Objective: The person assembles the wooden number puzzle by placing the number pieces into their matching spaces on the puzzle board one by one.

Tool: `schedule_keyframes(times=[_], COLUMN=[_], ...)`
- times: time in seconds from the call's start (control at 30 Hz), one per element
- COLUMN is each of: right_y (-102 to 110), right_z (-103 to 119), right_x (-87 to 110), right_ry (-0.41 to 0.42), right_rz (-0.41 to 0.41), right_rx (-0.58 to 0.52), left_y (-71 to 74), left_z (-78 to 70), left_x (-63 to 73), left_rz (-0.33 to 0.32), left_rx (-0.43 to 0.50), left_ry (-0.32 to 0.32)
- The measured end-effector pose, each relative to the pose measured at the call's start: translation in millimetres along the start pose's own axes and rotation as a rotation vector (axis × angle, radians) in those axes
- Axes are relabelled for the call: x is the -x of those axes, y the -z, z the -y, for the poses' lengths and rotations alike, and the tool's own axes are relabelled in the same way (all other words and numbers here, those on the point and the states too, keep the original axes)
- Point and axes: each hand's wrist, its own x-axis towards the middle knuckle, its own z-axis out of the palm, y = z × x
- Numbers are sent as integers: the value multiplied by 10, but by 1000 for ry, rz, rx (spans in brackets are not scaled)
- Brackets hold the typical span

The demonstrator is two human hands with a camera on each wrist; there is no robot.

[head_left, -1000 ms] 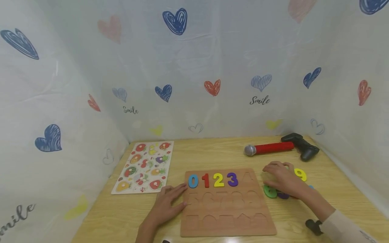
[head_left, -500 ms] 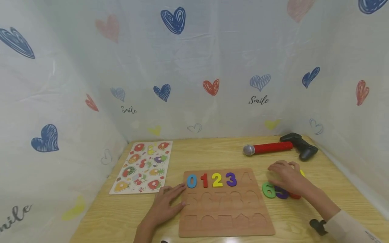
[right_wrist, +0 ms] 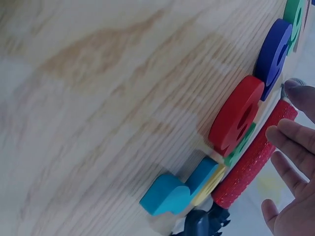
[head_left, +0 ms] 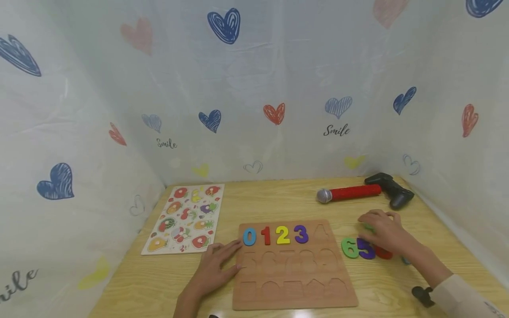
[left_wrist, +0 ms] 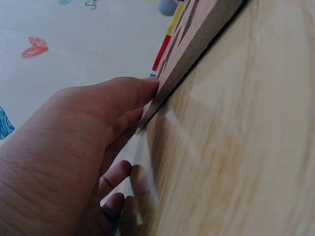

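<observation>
The wooden number board (head_left: 294, 274) is lying just beside the left grip (head_left: 214, 270), whose spread fingers are touching its edge, probably steadying it. It is showing a blue 0 (head_left: 245, 237), red 1 (head_left: 267, 236), yellow 2 (head_left: 282, 235) and purple 3 (head_left: 304, 235) above bare recesses. On the tabletop (head_left: 151, 287), presumably grouped for reach, a green 6 (head_left: 351, 252), purple 5 (head_left: 366, 251) and red number (right_wrist: 231, 115) are sitting by the right grip (head_left: 385, 228), which is hovering, fingers spread.

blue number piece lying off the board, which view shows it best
The right wrist view: there the blue number piece sits close to the camera, in clear sight. The head view shows only a sliver of it beside the right forearm. The left wrist view does not show it.
</observation>
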Motion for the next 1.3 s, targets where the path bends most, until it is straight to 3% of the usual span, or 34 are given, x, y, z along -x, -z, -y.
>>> schedule_keyframes(times=[0.7, 1.07, 1.3], right_y=[-28, -43, 1], right_z=[-229, -313, -339], right_x=[42, 38, 1], right_ry=[-61, -62, -78], right_rz=[53, 39, 84], right_rx=[-1, 10, 7], left_y=[2, -1, -11], left_z=[3, -9, -4], left_x=[-13, -30, -7], left_rz=[15, 10, -8], left_rx=[-5, -16, -9], left_ry=[-13, -20, -12])
